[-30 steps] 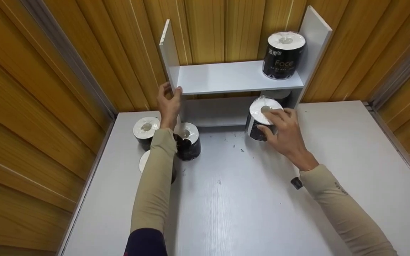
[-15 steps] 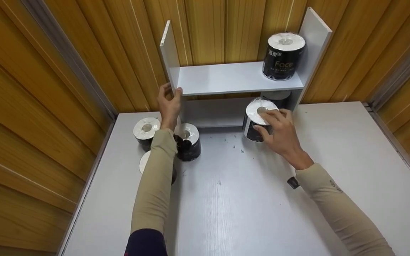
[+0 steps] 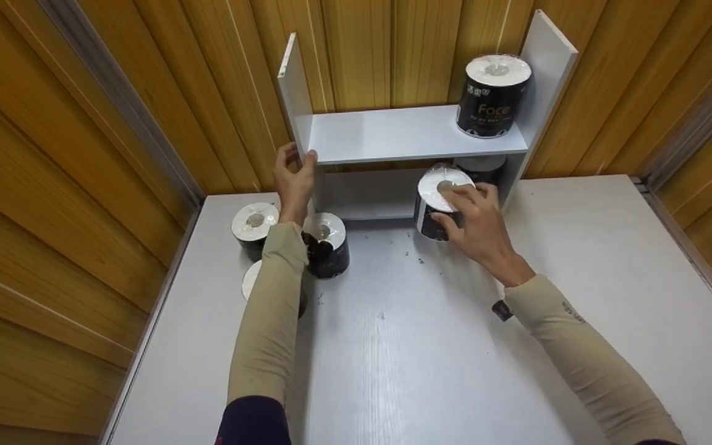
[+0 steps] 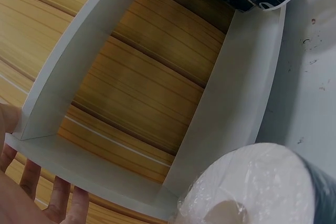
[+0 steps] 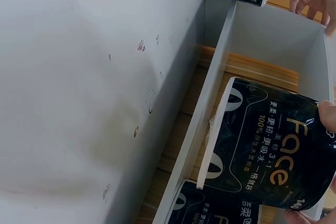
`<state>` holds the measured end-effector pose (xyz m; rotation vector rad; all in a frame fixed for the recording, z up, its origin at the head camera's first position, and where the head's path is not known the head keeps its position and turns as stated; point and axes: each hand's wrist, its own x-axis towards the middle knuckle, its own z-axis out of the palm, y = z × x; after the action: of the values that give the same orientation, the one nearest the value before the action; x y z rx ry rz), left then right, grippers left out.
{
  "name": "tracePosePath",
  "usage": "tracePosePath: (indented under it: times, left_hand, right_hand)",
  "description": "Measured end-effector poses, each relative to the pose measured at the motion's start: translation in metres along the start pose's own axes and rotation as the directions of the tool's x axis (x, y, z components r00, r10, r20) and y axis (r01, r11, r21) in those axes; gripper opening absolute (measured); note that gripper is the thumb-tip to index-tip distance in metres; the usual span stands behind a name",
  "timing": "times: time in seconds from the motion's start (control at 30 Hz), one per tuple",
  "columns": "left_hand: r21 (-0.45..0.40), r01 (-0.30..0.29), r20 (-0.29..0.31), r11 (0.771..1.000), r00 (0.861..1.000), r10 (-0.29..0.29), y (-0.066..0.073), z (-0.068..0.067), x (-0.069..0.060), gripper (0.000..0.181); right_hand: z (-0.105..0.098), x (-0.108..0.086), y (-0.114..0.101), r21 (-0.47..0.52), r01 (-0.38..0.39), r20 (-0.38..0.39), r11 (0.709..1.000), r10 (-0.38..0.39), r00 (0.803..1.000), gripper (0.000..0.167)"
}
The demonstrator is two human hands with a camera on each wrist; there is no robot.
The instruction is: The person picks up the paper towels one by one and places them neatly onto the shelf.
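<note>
My right hand [image 3: 483, 228] holds a paper roll in a black wrapper [image 3: 433, 194] by its upper part, just in front of the small white shelf [image 3: 387, 135]. The word "Face" shows on the held roll [image 5: 262, 145] in the right wrist view, where fingertips press its top end. My left hand [image 3: 294, 185] grips the shelf's left side panel [image 3: 296, 99], its thumb at the front edge. In the left wrist view that hand's fingers [image 4: 59, 198] pass behind the panel. A second roll [image 3: 483, 165] stands in the lower compartment at the right, partly hidden.
Another roll [image 3: 493, 102] stands on the upper board at the right. Left of the shelf, rolls [image 3: 254, 224] stand on the white table [image 3: 381, 358]; one [image 3: 331, 253] is beside the left forearm and another is mostly covered by it. A wood-pattern wall [image 3: 387, 49] rises behind.
My right hand has carried the roll a little to the left along the shelf front, revealing more of the roll behind it. My left hand stays on the side panel.
</note>
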<state>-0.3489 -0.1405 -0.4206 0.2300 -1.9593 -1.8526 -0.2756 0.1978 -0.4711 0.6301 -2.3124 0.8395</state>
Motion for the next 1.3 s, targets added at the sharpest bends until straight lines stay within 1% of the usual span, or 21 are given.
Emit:
tracePosePath:
  times: [0.17, 0.37, 0.47, 0.73, 0.83, 1.07, 1.3]
  left_hand:
    - [0.001, 0.009, -0.005, 1.0, 1.0, -0.009, 0.0, 0.0, 0.0, 0.042]
    - [0.011, -0.001, -0.005, 1.0, 1.0, 0.001, 0.001, 0.001, 0.002, 0.042]
    - [0.013, -0.004, -0.003, 1.0, 1.0, 0.005, 0.001, 0.0, 0.002, 0.041]
    - [0.032, 0.013, 0.005, 0.999, 1.0, -0.013, 0.001, -0.001, 0.001, 0.043]
    - [0.029, 0.005, 0.003, 1.0, 1.0, -0.005, 0.0, 0.0, 0.001, 0.043]
    - [0.001, -0.013, -0.016, 1.0, 1.0, 0.014, -0.001, 0.0, 0.001, 0.041]
    - [0.013, -0.004, -0.003, 1.0, 1.0, 0.004, 0.0, 0.001, 0.001, 0.04]
  right_hand:
    - [0.006, 0.003, 0.0, -0.007, -0.002, -0.002, 1.0, 0.002, 1.0, 0.044]
    - [0.01, 0.008, -0.001, -0.014, -0.028, -0.002, 1.0, 0.028, 1.0, 0.043]
    - [0.012, 0.011, -0.001, -0.015, -0.021, 0.001, 1.0, 0.021, 1.0, 0.044]
    - [0.016, 0.015, 0.0, -0.003, 0.007, -0.015, 1.0, -0.007, 1.0, 0.041]
    - [0.018, 0.016, 0.001, -0.005, 0.006, -0.018, 1.0, -0.006, 1.0, 0.041]
    - [0.025, 0.018, 0.003, -0.004, -0.012, 0.003, 1.0, 0.012, 1.0, 0.042]
    - [0.033, 0.019, 0.008, -0.01, 0.015, -0.022, 1.0, -0.015, 1.0, 0.043]
